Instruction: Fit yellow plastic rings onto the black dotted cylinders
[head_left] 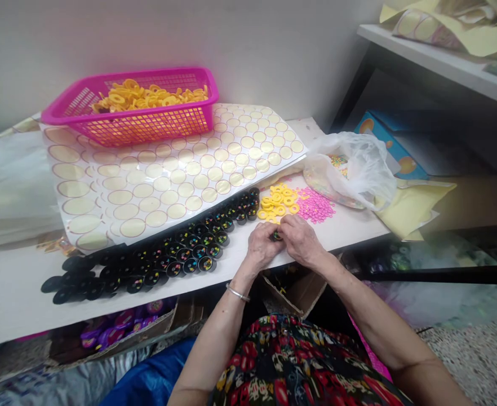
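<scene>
My left hand (265, 245) is closed round a small black cup (276, 235) with specks of colour in it, above the table's front edge. Fingers of my right hand (302, 241) are bent against the same cup and cover much of it; anything pinched under them is hidden. Just beyond my hands lie a loose pile of yellow rings (279, 198) and a heap of tiny pink pieces (316, 204). To the left, slanting rows of black cups (198, 251) stand close together, many with small coloured bits inside.
A pink basket (147, 125) of yellow rings rests on sheets of round stickers (181, 186). At right are a clear plastic bag (367, 172), a yellow packet (415, 208), a blue box (394, 144) and a raised shelf (438, 59). An open carton (293, 290) sits below the table edge.
</scene>
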